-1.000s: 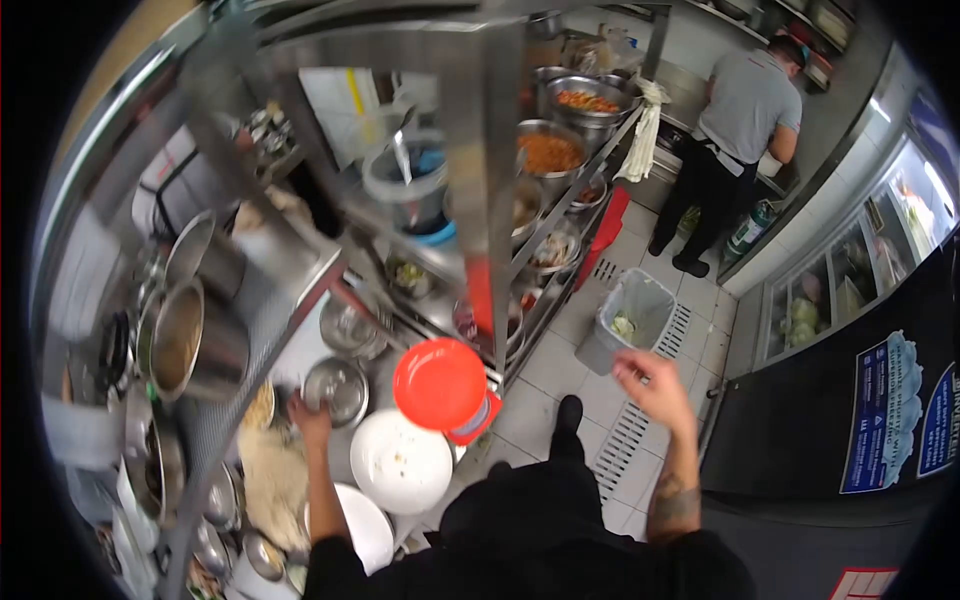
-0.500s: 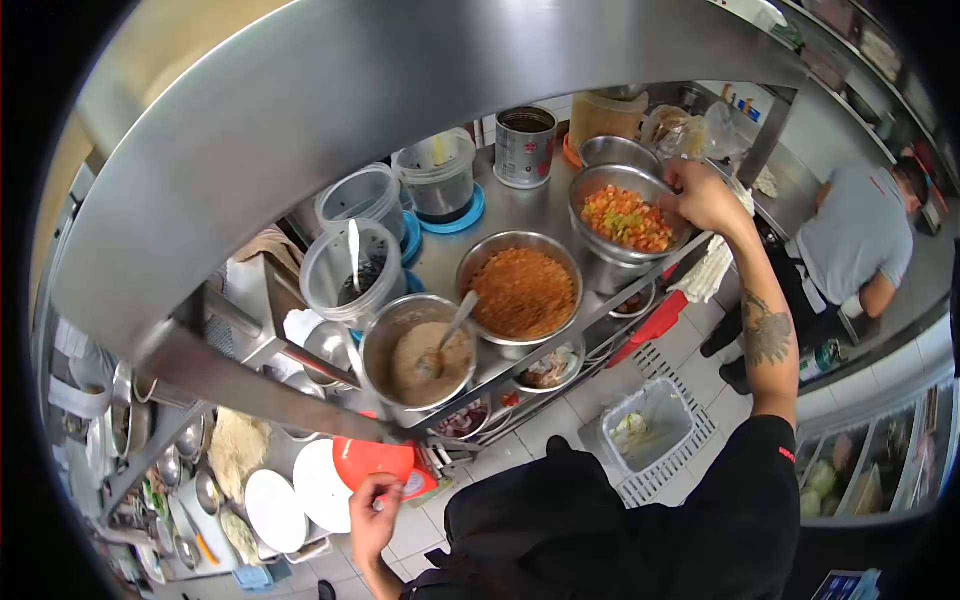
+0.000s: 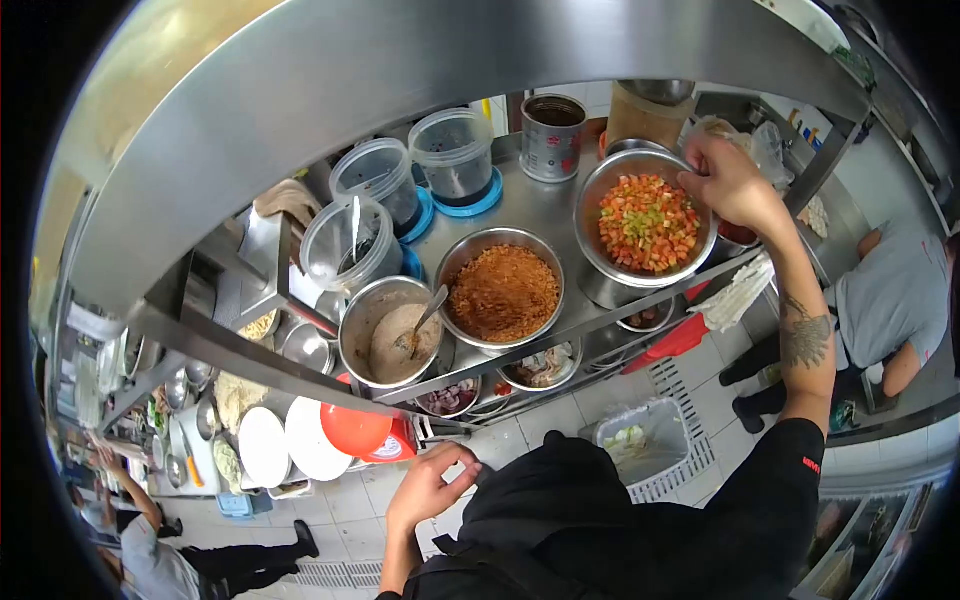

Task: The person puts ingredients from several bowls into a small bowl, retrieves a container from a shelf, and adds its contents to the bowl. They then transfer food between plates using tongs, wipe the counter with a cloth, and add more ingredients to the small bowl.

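My right hand [image 3: 735,180] grips the far right rim of a steel bowl [image 3: 590,235] of diced red, orange and green vegetables. The bowl is tipped slightly toward me. Below its front edge another steel container [image 3: 612,290] shows in part. My left hand [image 3: 435,488] hangs low, loosely curled, with a gap between thumb and fingers and nothing visible in it. Left of the vegetables stands a bowl of reddish-brown crumbly food [image 3: 505,293]. Beside that is a bowl of pale brown paste [image 3: 400,340] with a spoon [image 3: 430,312] in it.
An overhead steel shelf [image 3: 480,50] curves above the counter. Plastic tubs [image 3: 350,245], blue lids [image 3: 470,200] and a tin can [image 3: 553,140] stand behind the bowls. A red scale [image 3: 395,440] and white plates [image 3: 265,445] are left. Co-workers [image 3: 890,300] [image 3: 165,550] stand on both sides.
The vegetable bowl has come up toward me in my right hand and its contents face me more. My left hand has moved right, away from the scale. A co-worker has appeared at lower left.
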{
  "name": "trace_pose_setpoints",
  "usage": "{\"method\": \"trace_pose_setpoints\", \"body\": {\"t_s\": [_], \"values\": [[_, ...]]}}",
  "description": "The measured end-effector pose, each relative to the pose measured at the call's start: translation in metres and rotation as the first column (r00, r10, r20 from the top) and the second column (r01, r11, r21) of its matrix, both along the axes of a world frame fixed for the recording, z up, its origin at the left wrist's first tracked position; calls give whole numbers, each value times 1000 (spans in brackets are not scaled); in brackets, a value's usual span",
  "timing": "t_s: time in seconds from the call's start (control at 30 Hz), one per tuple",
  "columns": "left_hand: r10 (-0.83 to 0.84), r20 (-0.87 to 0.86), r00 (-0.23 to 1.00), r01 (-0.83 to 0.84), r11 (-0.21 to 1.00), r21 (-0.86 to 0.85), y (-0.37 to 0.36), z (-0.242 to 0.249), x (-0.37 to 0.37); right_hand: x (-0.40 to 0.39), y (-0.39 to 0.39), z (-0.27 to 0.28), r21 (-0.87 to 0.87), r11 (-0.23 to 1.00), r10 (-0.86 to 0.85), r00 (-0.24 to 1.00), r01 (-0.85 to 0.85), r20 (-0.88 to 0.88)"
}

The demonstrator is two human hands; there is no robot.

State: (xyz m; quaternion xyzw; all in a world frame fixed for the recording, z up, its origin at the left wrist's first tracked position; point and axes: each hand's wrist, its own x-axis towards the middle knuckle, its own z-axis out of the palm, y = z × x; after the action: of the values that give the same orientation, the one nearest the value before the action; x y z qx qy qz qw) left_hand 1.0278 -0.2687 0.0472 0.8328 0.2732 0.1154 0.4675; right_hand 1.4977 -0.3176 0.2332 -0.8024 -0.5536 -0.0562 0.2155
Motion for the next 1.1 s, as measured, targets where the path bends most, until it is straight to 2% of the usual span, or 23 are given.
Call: {"method": "trace_pose_setpoints", "body": {"t_s": [0.07, 0.13, 0.17, 0.23, 0.27, 0.3, 0.33, 0.37, 0.43, 0.5, 0.53, 0.6, 0.73, 0.77, 0.83, 0.87, 0.9, 0.93, 1.0, 1.03, 1.07, 1.1], "values": [[8, 11, 1000, -8, 1000, 8, -8, -5, -9, 0, 1, 8, 30, 999, 34, 998, -36, 50], [55, -17, 998, -56, 997, -55, -14, -5, -12, -7, 5, 31, -124, 985, -119, 993, 118, 2], [57, -3, 998, -57, 997, -54, -16, -10, -14, -1, 9, 34, -120, 986, -116, 993, 117, 16], [90, 24, 996, -91, 995, 37, -19, -24, -19, 26, 16, 28, 142, 986, -22, 924, 82, -382], [79, 22, 997, -79, 996, 37, -21, -23, -18, 40, 28, 25, 257, 966, 93, 975, -40, -200], [121, 4, 993, -121, 992, -35, -25, -20, -15, 49, 40, 25, 342, 922, 191, 982, -179, -1], [162, -21, 987, -163, 981, -107, -29, -19, -13, 40, 51, 29, 266, 962, 154, 926, -61, -344], [152, -32, 988, -155, 982, -112, -33, -19, -11, 29, 67, 28, 247, 964, 185, 917, -99, -355], [81, -45, 996, -85, 992, -95, -35, -17, -4, -7, 89, 28, 125, 990, 122, 824, -63, -554], [65, -55, 996, -70, 994, -85, -37, -24, -4, -18, 115, 16, -45, 980, 138, 816, -196, -561], [58, -61, 996, -62, 996, -71, -37, -27, -4, -21, 124, 10, -45, 979, 141, 816, -200, -561], [92, -78, 993, -99, 991, -89, -42, -32, -10, -23, 145, -4, -321, 904, 75, 842, -284, -534], [188, -42, 981, -193, 968, -160, -51, -55, -26, -5, 159, -23, -361, 857, 39, 745, -368, -666], [204, -89, 975, -219, 951, -219, -52, -53, -26, -7, 158, -25, -383, 849, 50, 777, -364, -628], [203, -89, 975, -218, 954, -206, -56, -55, -28, -8, 154, -26, -400, 841, 67, 805, -363, -589], [187, -88, 978, -201, 961, -188, -54, -56, -27, -15, 145, -12, -490, 809, 154, 922, -324, -354], [181, -93, 979, -196, 963, -187, -54, -53, -24, -17, 138, -2, -564, 786, 240, 966, -254, -100], [169, -95, 981, -184, 965, -185, -54, -48, -24, -12, 132, -1, -562, 790, 228, 968, -245, -102], [139, -146, 979, -163, 972, -171, -51, -42, -15, -5, 108, 12, -518, 575, 430, 772, -633, -467], [122, -112, 986, -140, 975, -171, -50, -43, -11, -4, 96, 19, -549, 554, 451, 780, -626, -434], [102, -109, 989, -119, 978, -172, -45, -43, -7, 0, 90, 18, -517, 525, 599, 725, -676, -339], [20, -56, 998, -29, 985, -171, -40, -42, -2, 2, 85, 14, -510, 581, 632, 746, -635, -210]]}}
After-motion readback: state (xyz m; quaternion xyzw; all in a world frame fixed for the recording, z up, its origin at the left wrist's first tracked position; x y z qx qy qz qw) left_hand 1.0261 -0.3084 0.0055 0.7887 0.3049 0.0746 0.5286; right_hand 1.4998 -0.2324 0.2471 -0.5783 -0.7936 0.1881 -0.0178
